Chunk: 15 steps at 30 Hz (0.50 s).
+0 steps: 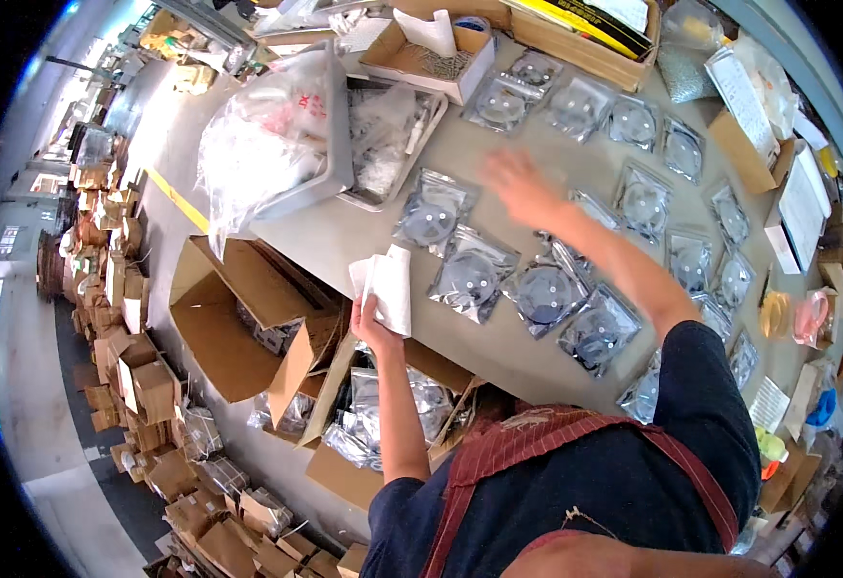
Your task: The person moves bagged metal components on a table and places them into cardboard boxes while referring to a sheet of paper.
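My left hand (373, 328) is closed around a folded wad of white paper sheets (392, 289) at the table's near left edge. Stretched out over the middle of the table, my right hand (518, 185) has its fingers spread, holds nothing, and is slightly blurred. Clear silvery zip bags, each with a grey disc-shaped reel or part inside, lie spread over the grey table (344, 246). Closest to the right hand is one such bag (433, 214) on its left. Another bag (472, 274) lies just right of the paper. My right forearm partly covers several bags.
A grey bin (330, 144) heaped with clear plastic bags stands at the left, beside a tray (402, 144) of small bagged pieces. Behind is a carton of screws (441, 63). Open cardboard boxes (224, 318) stand below the table's near edge. Papers and boxes line the right side.
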Each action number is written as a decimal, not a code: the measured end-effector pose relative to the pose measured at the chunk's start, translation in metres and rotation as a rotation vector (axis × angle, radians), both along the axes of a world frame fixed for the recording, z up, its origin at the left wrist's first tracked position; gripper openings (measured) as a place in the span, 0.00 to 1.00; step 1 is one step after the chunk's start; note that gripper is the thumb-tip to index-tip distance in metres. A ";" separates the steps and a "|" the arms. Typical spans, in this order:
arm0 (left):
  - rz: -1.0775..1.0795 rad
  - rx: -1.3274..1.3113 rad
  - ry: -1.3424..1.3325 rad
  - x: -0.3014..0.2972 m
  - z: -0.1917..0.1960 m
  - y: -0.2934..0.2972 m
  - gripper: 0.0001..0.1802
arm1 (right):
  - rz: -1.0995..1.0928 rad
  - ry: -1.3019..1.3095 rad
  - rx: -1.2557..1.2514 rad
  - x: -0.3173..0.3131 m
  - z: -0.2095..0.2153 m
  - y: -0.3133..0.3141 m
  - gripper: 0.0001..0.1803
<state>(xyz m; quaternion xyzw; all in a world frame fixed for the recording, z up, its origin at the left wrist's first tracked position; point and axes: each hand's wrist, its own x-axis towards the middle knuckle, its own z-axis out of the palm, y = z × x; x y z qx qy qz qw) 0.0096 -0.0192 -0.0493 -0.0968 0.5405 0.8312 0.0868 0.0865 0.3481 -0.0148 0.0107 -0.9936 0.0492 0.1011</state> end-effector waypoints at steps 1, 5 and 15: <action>0.027 0.025 -0.006 -0.001 0.002 0.002 0.05 | 0.154 0.059 -0.059 -0.005 -0.009 -0.016 0.37; 0.040 0.059 -0.013 0.001 -0.002 -0.001 0.06 | 0.304 -0.076 -0.158 -0.015 -0.022 -0.059 0.36; 0.027 0.011 -0.021 0.001 0.000 0.002 0.07 | 0.271 0.033 -0.147 0.070 0.020 -0.112 0.29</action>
